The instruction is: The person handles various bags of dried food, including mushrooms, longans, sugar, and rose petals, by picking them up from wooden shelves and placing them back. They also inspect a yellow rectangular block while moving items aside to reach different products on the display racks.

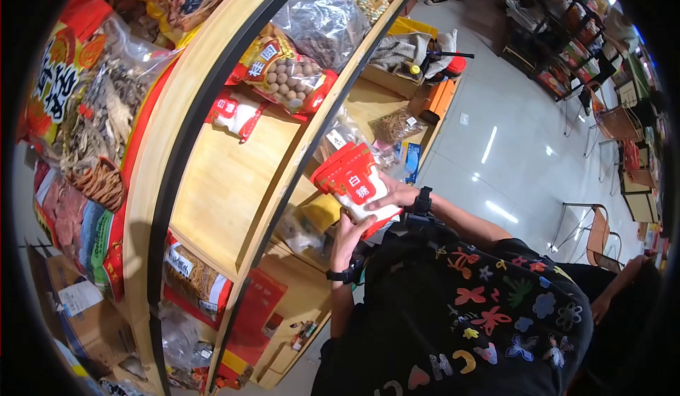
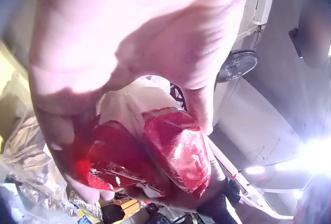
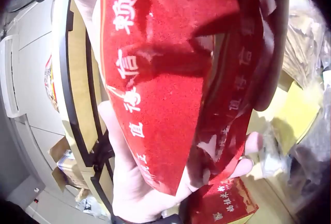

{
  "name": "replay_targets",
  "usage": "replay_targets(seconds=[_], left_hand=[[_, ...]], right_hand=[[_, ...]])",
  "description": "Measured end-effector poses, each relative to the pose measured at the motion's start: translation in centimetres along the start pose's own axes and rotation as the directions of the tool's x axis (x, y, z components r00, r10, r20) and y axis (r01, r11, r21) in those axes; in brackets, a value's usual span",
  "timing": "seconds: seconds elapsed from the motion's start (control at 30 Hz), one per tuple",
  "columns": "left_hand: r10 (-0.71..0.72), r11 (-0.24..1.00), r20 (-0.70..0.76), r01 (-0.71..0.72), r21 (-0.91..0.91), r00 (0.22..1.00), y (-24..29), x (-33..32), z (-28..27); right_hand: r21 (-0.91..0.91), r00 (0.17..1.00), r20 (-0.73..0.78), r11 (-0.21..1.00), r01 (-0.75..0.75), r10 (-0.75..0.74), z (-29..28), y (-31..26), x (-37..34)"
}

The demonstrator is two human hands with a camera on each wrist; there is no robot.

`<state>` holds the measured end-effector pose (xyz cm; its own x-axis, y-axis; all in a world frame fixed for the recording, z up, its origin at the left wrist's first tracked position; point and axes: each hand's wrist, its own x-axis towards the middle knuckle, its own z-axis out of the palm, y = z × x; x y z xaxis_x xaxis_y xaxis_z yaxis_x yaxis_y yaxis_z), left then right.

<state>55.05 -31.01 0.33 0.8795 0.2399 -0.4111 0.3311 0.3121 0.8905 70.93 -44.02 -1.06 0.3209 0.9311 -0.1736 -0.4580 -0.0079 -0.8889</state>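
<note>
Two red-and-white bags of white sugar (image 1: pixel 359 183), one against the other, are held in front of the shelving in the head view. My left hand (image 1: pixel 347 236) grips their lower end, thumb on the front bag. From the other side, my right hand (image 1: pixel 397 195) holds them with its fingers over the white part. In the left wrist view, the left hand (image 2: pixel 129 48) curls round the red ends of both bags (image 2: pixel 178 149). Two red panels with white lettering (image 3: pixel 150 79) fill the right wrist view, with the left hand (image 3: pixel 137 193) under them.
A similar sugar bag (image 1: pixel 237 115) lies on the wooden shelf (image 1: pixel 227 183), beside a bag of dried longans (image 1: pixel 287 83). Lower down is a bag of brown dried strips (image 1: pixel 190 275). Behind the hands, a lower shelf holds a yellow package (image 1: pixel 322 212) and an orange box (image 1: pixel 440 100).
</note>
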Motion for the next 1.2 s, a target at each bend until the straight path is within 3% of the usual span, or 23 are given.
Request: replay_targets(seconds=[0.1,0.37,0.6,0.83,1.0,1.07,1.1,1.13,1.2], left_hand=[[-0.050,0.995,-0.015,0.048,-0.088,0.999,-0.7,1.2,0.8],[-0.010,0.999,-0.020,0.009,-0.041,1.000,-3.4,5.7,2.9],[-0.042,0.996,-0.069,0.046,0.071,0.997,-5.2,8.5,4.5],[-0.011,0.949,-0.110,0.045,0.313,0.994,-8.2,13.5,6.0],[0.041,0.934,-0.098,-0.003,0.358,0.994,-12.0,18.8,6.9],[0.029,0.883,-0.121,0.031,0.468,0.992,-11.4,20.0,7.4],[-0.010,0.862,-0.133,0.076,0.501,0.991,-10.9,20.5,7.8],[-0.077,0.862,-0.136,0.134,0.489,0.988,-10.5,21.0,8.1],[-0.009,0.893,-0.110,0.058,0.447,0.994,-10.5,22.1,8.4]], right_hand=[[-0.020,1.000,-0.030,1.000,0.003,-0.004,-1.1,0.2,-0.3],[-0.127,0.990,-0.105,0.986,-0.108,0.095,-6.2,2.0,-0.5],[-0.011,0.975,-0.160,0.987,-0.160,0.156,-7.7,-0.8,-1.4],[-0.063,0.979,-0.193,0.994,-0.085,0.071,-13.4,3.6,-0.3],[-0.083,0.966,-0.256,0.996,0.020,-0.041,-17.5,5.7,0.9],[-0.113,0.933,-0.341,0.981,-0.157,0.111,-17.4,3.3,0.8],[-0.321,0.913,-0.389,0.912,-0.257,0.121,-18.9,4.5,1.3],[-0.352,0.890,-0.430,0.878,-0.323,0.155,-19.8,5.2,2.3],[-0.340,0.909,-0.393,0.896,-0.285,0.140,-20.9,5.0,2.4]])
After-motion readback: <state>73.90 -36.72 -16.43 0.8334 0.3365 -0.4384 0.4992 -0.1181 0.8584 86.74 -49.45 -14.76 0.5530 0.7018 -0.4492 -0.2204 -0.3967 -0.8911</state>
